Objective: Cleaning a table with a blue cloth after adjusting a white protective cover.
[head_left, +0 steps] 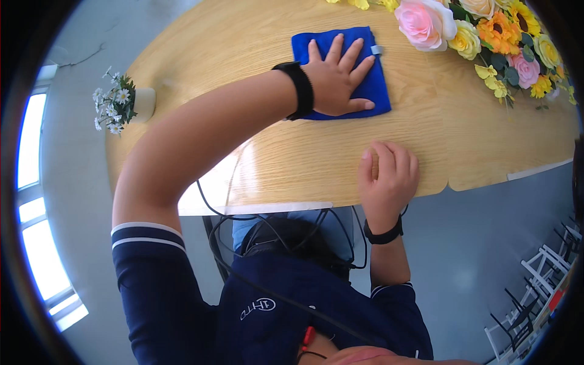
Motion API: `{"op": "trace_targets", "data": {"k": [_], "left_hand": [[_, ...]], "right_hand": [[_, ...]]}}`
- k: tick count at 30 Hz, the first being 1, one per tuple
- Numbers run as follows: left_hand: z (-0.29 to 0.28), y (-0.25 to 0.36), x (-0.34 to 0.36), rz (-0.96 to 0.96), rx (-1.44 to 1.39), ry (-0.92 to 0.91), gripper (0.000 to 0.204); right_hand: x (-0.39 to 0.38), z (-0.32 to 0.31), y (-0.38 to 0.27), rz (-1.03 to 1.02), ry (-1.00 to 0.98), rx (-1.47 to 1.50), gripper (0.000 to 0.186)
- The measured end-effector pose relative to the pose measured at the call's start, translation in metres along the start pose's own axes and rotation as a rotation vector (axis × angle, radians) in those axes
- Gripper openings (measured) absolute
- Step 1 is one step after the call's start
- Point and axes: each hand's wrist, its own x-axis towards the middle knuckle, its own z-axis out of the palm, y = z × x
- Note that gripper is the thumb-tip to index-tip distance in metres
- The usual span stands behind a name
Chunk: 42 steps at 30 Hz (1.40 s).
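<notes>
My left hand [336, 79] lies flat with fingers spread on a folded blue cloth [372, 91], pressing it against the light wooden table [267, 152]. A small pale tag sticks out at the cloth's right edge. Nearer to me, my right hand [391, 176] rests at the table's front edge. Its fingers are curled loosely, and no object shows in them; part of the palm side is hidden. Both wrists wear black bands.
A white pot of small white daisies [143, 104] stands at the table's left edge. Pink, yellow and orange flowers [426, 25] spread over the far right. Black cables [274, 226] hang across my lap. Chairs [541, 267] stand on the floor at the lower right.
</notes>
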Motion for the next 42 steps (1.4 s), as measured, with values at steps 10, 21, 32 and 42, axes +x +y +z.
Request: {"op": "trace_targets", "data": {"k": [10,21,32,42], "left_hand": [[-0.03,0.043,0.072,-0.005,-0.185,-0.02,0.085],[-0.012,0.0,0.057,-0.098,-0.235,0.032,0.079],[0.063,-0.154,-0.067,-0.543,-0.248,-0.012,0.08],[0.112,-0.238,-0.175,-0.827,-0.251,-0.071,0.083]], "right_hand": [[-0.001,0.001,0.001,-0.01,-0.049,-0.002,0.016],[-0.003,0.001,0.006,0.074,-0.043,-0.005,0.014],[-0.001,0.001,-0.004,0.067,-0.026,-0.066,0.014],[0.0,0.003,-0.006,0.075,-0.053,-0.099,0.013]]}}
